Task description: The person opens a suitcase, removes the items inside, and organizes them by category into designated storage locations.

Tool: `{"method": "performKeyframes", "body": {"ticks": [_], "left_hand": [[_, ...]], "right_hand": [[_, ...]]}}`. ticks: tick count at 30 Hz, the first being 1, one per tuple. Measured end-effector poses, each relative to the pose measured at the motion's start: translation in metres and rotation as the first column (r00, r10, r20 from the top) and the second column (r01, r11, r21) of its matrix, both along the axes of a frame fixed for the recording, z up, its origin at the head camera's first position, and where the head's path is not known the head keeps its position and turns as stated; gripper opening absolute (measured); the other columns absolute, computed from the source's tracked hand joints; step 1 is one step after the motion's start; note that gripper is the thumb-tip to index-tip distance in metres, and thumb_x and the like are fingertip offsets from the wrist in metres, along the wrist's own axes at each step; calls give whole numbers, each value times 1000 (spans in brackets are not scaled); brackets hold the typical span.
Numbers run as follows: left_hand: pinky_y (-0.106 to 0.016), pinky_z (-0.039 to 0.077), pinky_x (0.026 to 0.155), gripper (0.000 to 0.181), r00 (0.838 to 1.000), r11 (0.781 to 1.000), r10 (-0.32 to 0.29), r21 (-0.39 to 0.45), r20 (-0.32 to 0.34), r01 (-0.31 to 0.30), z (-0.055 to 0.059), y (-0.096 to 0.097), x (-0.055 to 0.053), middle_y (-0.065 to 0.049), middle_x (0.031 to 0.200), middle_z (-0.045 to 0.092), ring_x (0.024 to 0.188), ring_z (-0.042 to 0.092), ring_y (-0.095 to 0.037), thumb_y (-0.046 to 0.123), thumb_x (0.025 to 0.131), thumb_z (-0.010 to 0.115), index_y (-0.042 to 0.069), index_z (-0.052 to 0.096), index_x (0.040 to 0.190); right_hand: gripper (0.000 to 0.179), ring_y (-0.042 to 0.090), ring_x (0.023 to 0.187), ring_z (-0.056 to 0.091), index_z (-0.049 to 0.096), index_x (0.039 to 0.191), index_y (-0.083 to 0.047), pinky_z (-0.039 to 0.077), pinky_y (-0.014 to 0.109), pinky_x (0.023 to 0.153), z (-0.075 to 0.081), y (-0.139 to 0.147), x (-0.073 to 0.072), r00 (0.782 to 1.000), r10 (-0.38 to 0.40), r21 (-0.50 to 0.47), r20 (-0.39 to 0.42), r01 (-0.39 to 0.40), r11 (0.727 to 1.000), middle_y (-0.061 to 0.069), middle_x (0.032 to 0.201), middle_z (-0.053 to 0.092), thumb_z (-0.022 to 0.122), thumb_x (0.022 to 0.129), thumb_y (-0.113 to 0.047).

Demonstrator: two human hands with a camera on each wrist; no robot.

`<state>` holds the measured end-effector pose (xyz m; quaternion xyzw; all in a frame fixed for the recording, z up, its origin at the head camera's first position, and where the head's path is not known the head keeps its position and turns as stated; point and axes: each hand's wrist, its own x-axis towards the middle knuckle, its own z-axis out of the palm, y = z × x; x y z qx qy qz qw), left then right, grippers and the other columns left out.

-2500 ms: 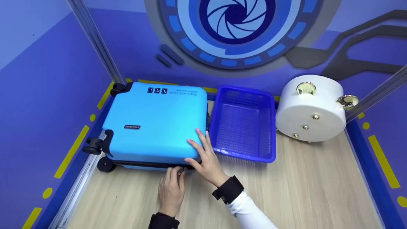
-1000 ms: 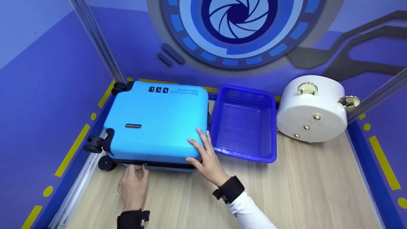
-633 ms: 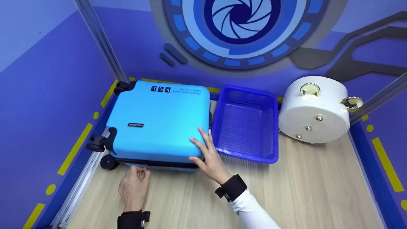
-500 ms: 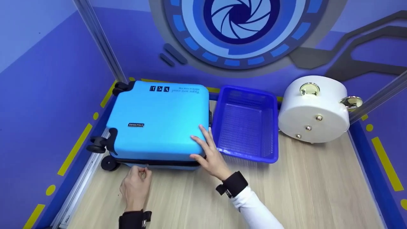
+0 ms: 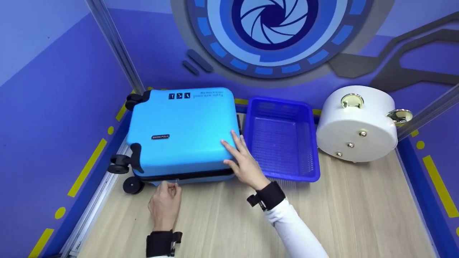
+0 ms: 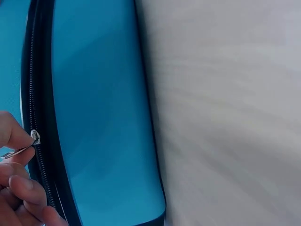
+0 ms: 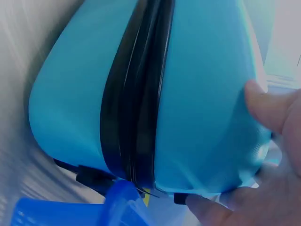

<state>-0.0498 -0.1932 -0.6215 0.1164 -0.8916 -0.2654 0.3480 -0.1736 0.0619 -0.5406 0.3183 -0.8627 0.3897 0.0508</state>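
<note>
A light blue hard-shell suitcase [image 5: 183, 125] lies flat on the wooden surface, its black wheels to the left. Along its near side runs a black zipper [image 6: 33, 84]. My left hand [image 5: 165, 206] pinches the metal zipper pull [image 6: 19, 151] between thumb and finger, with the slider [image 6: 35, 137] just beside the fingertips. At the suitcase's near right corner, my right hand [image 5: 247, 166] rests with fingers spread over the top edge. The right wrist view shows its thumb [image 7: 263, 106] against the shell and other fingers at the end by the black handle part.
A blue plastic basket [image 5: 315, 157] stands right of the suitcase, close to my right hand. Farther right is a white drum-shaped case [image 5: 355, 125] with gold knobs. Blue panels with metal posts [image 5: 114, 43] close in the back and sides.
My left hand first slid left along the zipper with the pull. Since then the suitcase has turned slightly, its near right corner shifting away from me, and both hands have moved with it.
</note>
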Motion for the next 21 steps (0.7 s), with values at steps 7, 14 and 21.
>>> {"method": "performKeyframes", "body": {"ticks": [7,14,21], "left_hand": [[-42,47,49,11,997,998,-60,23,42,59,3,26,-20,-4,74,65,56,61,-22,11,88,77,8,67,87],[-41,45,50,11,997,998,-41,54,60,38,1,31,-26,0,73,61,57,60,-20,11,89,78,10,67,85],[-40,43,49,11,998,998,-16,61,66,12,-1,24,-26,4,69,57,55,57,-17,12,89,79,13,69,84]], "right_hand": [[54,48,152,26,50,156,-14,52,57,99,0,-1,-19,983,-177,-16,-53,176,984,16,170,26,61,103,-11],[57,46,153,25,50,155,-15,45,63,106,4,-11,-20,965,-243,81,-101,251,964,15,170,27,65,101,-10],[64,43,156,20,46,158,-27,19,76,114,0,-35,-14,938,-130,293,-322,229,928,6,170,28,70,99,-18]]}}
